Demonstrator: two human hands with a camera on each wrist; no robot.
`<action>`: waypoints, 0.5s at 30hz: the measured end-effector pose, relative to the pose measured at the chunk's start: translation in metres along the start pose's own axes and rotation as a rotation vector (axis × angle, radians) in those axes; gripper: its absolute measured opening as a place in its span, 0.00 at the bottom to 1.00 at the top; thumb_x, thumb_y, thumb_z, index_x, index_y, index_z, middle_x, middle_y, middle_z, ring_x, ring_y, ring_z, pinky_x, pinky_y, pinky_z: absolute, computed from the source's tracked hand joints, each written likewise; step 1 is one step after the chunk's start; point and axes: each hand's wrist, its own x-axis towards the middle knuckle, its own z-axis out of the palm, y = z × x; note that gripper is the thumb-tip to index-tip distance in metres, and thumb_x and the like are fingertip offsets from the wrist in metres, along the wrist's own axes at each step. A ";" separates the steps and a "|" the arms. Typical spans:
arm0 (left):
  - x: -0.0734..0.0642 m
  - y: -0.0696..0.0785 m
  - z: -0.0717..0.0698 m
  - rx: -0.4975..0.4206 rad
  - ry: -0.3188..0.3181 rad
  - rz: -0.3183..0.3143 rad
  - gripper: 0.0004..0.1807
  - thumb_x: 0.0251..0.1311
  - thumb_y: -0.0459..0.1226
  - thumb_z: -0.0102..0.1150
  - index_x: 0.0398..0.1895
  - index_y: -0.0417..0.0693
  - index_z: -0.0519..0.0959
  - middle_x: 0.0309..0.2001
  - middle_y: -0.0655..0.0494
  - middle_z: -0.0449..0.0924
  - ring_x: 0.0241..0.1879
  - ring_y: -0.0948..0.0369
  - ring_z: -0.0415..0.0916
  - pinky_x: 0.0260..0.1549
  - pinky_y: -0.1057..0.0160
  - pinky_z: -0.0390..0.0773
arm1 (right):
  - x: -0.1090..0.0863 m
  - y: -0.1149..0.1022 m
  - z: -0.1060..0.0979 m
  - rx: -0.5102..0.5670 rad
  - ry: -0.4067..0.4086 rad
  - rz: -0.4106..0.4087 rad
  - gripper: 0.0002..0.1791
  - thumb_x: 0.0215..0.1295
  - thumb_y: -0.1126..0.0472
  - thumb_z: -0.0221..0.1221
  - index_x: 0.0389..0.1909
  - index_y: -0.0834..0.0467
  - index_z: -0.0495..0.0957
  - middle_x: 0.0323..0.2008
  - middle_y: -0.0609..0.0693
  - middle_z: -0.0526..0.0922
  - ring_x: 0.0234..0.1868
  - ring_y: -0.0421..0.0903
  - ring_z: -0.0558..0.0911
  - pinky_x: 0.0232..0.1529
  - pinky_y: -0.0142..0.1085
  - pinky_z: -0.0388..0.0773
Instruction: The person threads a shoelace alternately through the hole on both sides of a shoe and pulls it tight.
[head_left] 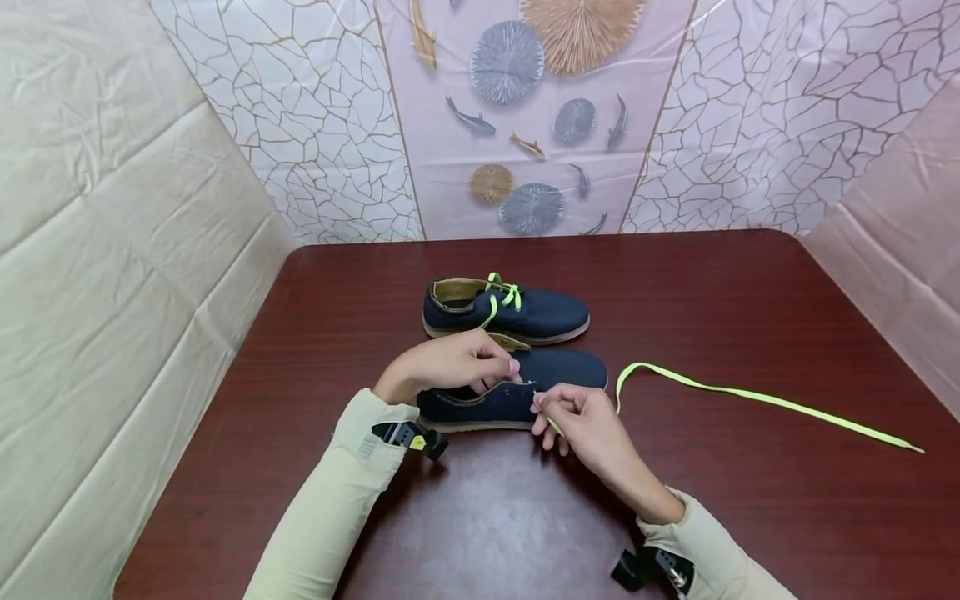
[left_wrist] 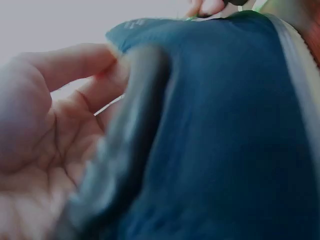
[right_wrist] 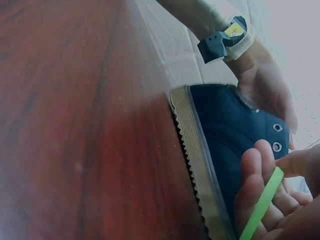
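Observation:
A dark blue shoe (head_left: 480, 410) lies on the table, toe to the right. My left hand (head_left: 457, 365) reaches over its opening and pinches the edge of the eyelet flap (left_wrist: 122, 42), thumb and fingers on either side. By the shoe's near side, my right hand (head_left: 585, 421) pinches a neon yellow-green shoelace (right_wrist: 262, 202) close to the eyelets (right_wrist: 277, 137). Whether the lace tip is inside a hole cannot be made out. From the right hand the lace curves past the toe, and its long free end stretches over the table to the right.
Just behind stands a matching blue shoe (head_left: 551, 310) with yellow-green laces tied in it. The dark red-brown wooden table (head_left: 360, 292) has fabric hangings (head_left: 300, 108) at its back and sides. Each wrist carries a small black camera (head_left: 433, 444).

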 end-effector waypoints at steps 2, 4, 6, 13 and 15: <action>0.001 0.001 0.001 -0.044 0.007 -0.051 0.14 0.81 0.34 0.50 0.43 0.36 0.85 0.28 0.58 0.75 0.29 0.64 0.76 0.36 0.63 0.85 | 0.000 0.000 0.001 0.047 -0.020 0.021 0.13 0.78 0.62 0.58 0.41 0.71 0.83 0.24 0.52 0.86 0.19 0.42 0.81 0.19 0.33 0.76; 0.002 0.002 0.003 -0.022 0.029 -0.081 0.13 0.79 0.31 0.52 0.54 0.38 0.85 0.30 0.57 0.79 0.31 0.63 0.82 0.38 0.60 0.88 | 0.000 0.001 0.001 0.084 -0.030 0.038 0.15 0.79 0.61 0.57 0.42 0.72 0.82 0.24 0.52 0.87 0.19 0.42 0.82 0.19 0.33 0.76; 0.004 0.005 0.007 0.053 0.051 -0.091 0.12 0.78 0.30 0.55 0.56 0.39 0.85 0.28 0.57 0.79 0.27 0.62 0.83 0.35 0.60 0.88 | 0.001 0.002 0.002 0.112 -0.035 0.050 0.16 0.80 0.60 0.57 0.43 0.72 0.82 0.24 0.51 0.87 0.19 0.42 0.82 0.20 0.33 0.77; 0.012 0.011 0.017 0.277 0.163 -0.091 0.06 0.75 0.34 0.62 0.42 0.46 0.88 0.29 0.58 0.87 0.18 0.64 0.78 0.26 0.67 0.81 | 0.002 0.003 0.003 0.160 -0.031 0.082 0.17 0.81 0.59 0.56 0.43 0.72 0.81 0.24 0.50 0.86 0.20 0.41 0.82 0.21 0.32 0.78; 0.012 0.013 0.019 0.282 0.194 -0.101 0.06 0.74 0.34 0.63 0.39 0.47 0.88 0.27 0.59 0.86 0.18 0.65 0.76 0.26 0.68 0.79 | 0.002 0.002 0.003 0.162 -0.033 0.080 0.18 0.82 0.58 0.56 0.43 0.73 0.80 0.24 0.50 0.86 0.20 0.41 0.82 0.21 0.32 0.78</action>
